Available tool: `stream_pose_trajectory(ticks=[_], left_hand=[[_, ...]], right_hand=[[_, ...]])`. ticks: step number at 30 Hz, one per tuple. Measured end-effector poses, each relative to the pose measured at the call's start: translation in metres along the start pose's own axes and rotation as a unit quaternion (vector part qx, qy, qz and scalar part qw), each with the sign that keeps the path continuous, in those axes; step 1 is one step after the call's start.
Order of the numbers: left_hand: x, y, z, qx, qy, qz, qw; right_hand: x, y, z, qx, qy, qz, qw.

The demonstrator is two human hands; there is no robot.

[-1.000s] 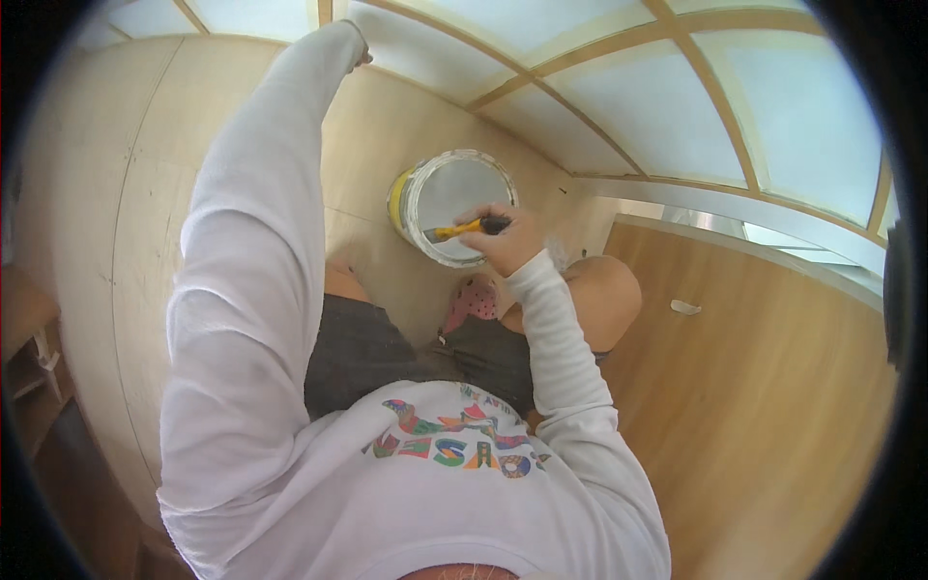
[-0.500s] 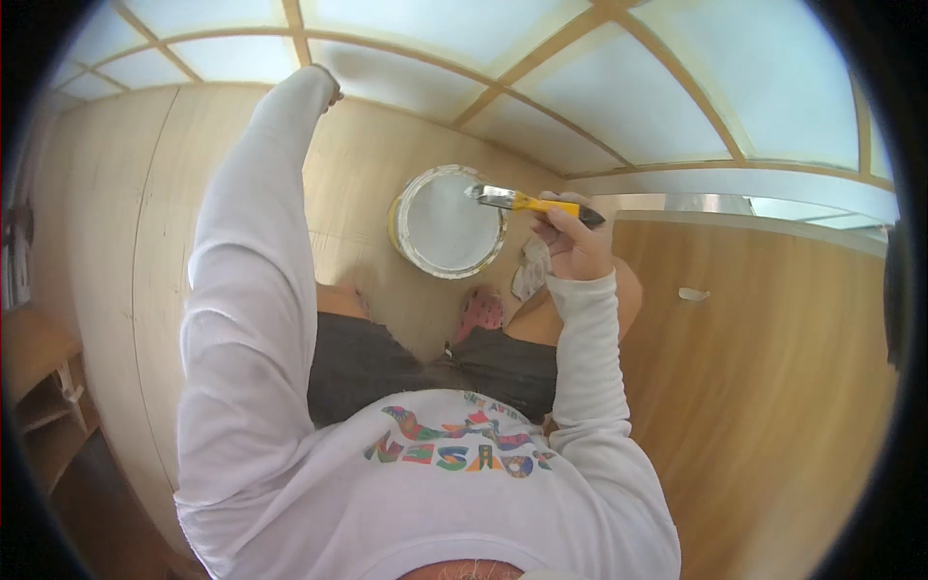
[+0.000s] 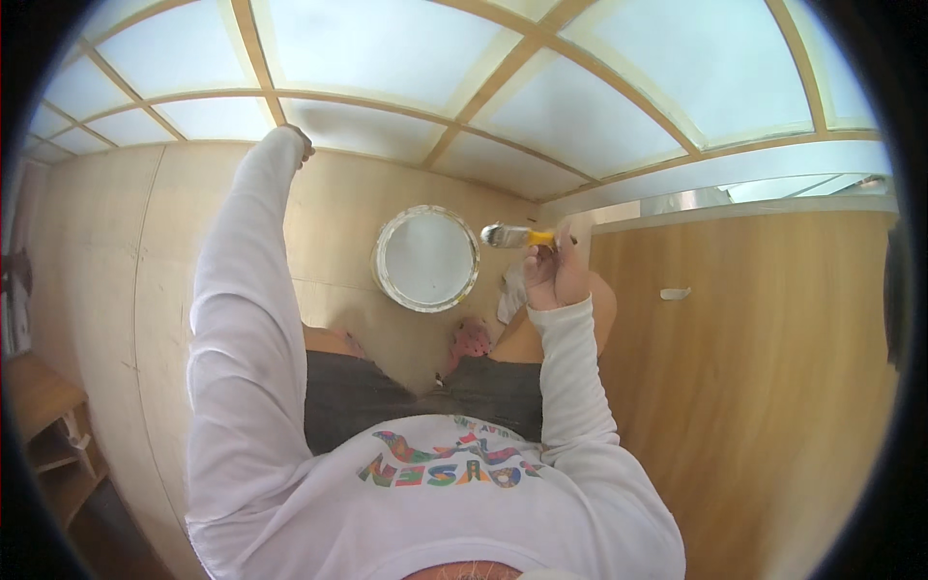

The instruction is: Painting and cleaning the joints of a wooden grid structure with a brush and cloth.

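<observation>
Head view: right hand [image 3: 553, 275], fingers closed on a yellow-handled paintbrush [image 3: 519, 236], holds it just beside the white paint bucket [image 3: 426, 257]. Left hand [image 3: 298, 143] braced on the wall; finger state unclear. Loaded bristles may drip onto the floor.

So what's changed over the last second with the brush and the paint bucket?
The right hand lifted the yellow-handled brush out of the white paint bucket and now holds it level just right of the rim. The grip on the brush is unchanged. The left hand stays braced high on the wooden wall; the bucket has not moved.
</observation>
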State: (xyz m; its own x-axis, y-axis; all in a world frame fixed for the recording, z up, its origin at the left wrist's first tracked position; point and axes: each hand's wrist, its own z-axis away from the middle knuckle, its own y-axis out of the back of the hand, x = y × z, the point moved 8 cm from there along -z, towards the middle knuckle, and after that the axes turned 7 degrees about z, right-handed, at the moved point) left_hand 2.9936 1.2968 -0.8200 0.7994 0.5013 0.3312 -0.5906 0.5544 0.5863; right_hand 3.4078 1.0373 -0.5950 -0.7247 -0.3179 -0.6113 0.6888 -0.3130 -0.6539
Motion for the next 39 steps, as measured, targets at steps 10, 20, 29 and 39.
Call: stream_pose_trajectory(ticks=[10,20,29,39], left_hand=[[0.002,0.000,0.012,0.041,0.029,-0.096,0.994],[-0.011,-0.006,0.018,-0.014,0.048,-0.033,0.998],[-0.025,-0.004,0.042,-0.032,0.069,0.015,0.997],[-0.022,0.000,0.110,0.016,0.044,-0.096,0.994]], right_hand=[[-0.028,0.000,0.015,0.018,0.091,0.062,0.994],[-0.014,0.003,0.003,0.016,0.063,0.027,0.998],[0.033,-0.013,0.023,-0.022,-0.060,-0.018,0.998],[0.004,-0.068,0.049,-0.166,0.086,0.245,0.951]])
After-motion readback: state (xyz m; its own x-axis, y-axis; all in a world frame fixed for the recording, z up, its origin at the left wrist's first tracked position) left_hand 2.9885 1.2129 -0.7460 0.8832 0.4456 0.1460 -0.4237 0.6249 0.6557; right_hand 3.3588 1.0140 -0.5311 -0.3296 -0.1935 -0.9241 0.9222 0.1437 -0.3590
